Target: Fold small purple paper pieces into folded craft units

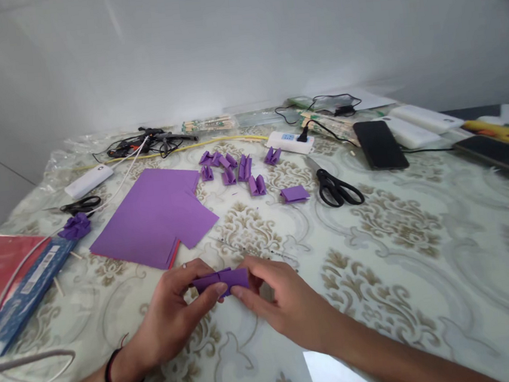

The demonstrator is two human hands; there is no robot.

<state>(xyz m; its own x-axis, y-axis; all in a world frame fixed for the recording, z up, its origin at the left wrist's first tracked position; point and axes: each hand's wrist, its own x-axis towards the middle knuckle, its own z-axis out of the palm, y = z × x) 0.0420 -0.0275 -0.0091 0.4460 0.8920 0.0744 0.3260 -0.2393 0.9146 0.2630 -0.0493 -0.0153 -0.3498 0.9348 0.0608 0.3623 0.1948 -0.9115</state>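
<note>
A small folded piece of purple paper [221, 279] is held between both hands near the table's front. My left hand [178, 303] pinches its left end, thumb in front. The right end is gripped by my right hand [282, 290], its thumb close to the other thumb. Beyond the hands lie several small folded purple pieces [244, 168] in a loose group. A flat folded purple piece [294, 194] rests to their right, beside black-handled scissors [336, 189]. Purple sheets [149, 216] are stacked to the left, with a red edge showing beneath.
A white power strip [290, 142] with a black plug, a black phone [380, 144] and white boxes [410, 128] stand at the back right. On the left are a second pair of scissors [82, 204], a white cable, a crumpled purple piece [75, 226] and a red-and-blue packet [24, 279].
</note>
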